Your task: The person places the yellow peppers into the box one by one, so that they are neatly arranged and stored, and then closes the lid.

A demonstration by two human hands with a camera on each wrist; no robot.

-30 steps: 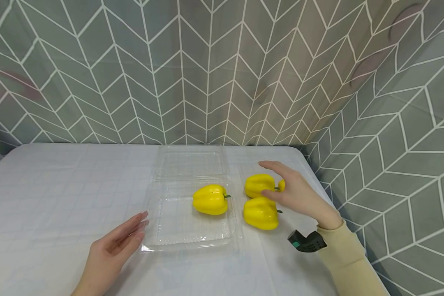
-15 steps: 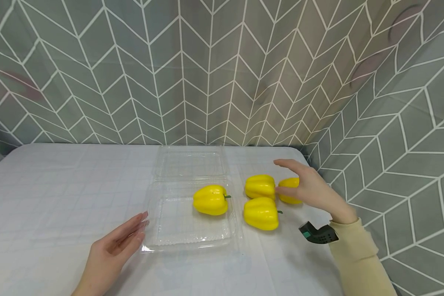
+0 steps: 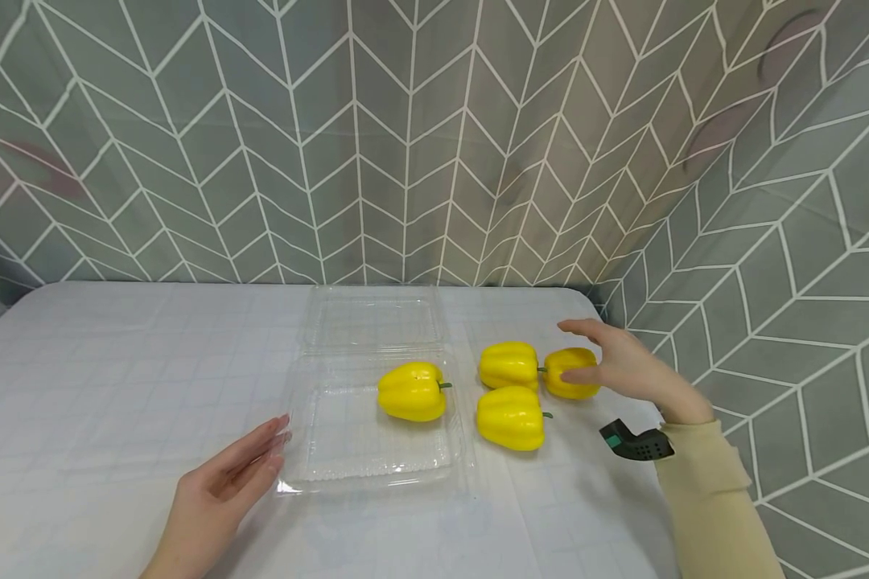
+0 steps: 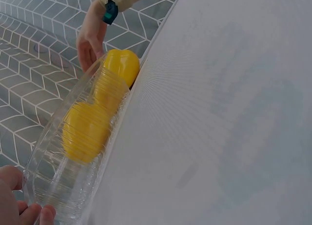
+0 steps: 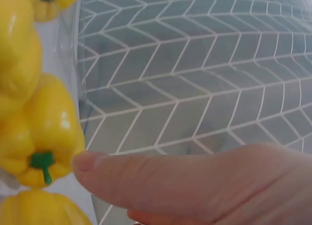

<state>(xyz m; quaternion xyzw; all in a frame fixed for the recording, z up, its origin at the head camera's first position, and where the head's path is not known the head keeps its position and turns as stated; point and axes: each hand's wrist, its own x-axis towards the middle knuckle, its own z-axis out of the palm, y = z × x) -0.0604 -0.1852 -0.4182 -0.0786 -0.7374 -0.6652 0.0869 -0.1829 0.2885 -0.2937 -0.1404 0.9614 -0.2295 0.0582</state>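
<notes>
A clear plastic clamshell container (image 3: 376, 474) lies with its lid (image 3: 372, 318) folded back, and one yellow bell pepper (image 3: 411, 392) sits in its right half. My left hand (image 3: 213, 490) holds the container's left rim with thumb and fingertips; the left wrist view shows these fingers (image 4: 31, 214) at the edge. To the container's right lie more yellow peppers: a back one (image 3: 509, 364), a front one (image 3: 510, 418) and the rightmost one (image 3: 559, 384). Over that last pepper my right hand (image 3: 626, 366) is spread, thumb in front. Whether it touches the pepper I cannot tell.
A white cloth (image 3: 130, 378) covers the table. Patterned grey curtains (image 3: 376, 145) stand behind it and along the right side, close to the right arm. A black device (image 3: 636, 441) is strapped at the right wrist.
My right hand has moved rightward from above the back pepper to the rightmost pepper, which now shows more fully. My left hand and the container have stayed put.
</notes>
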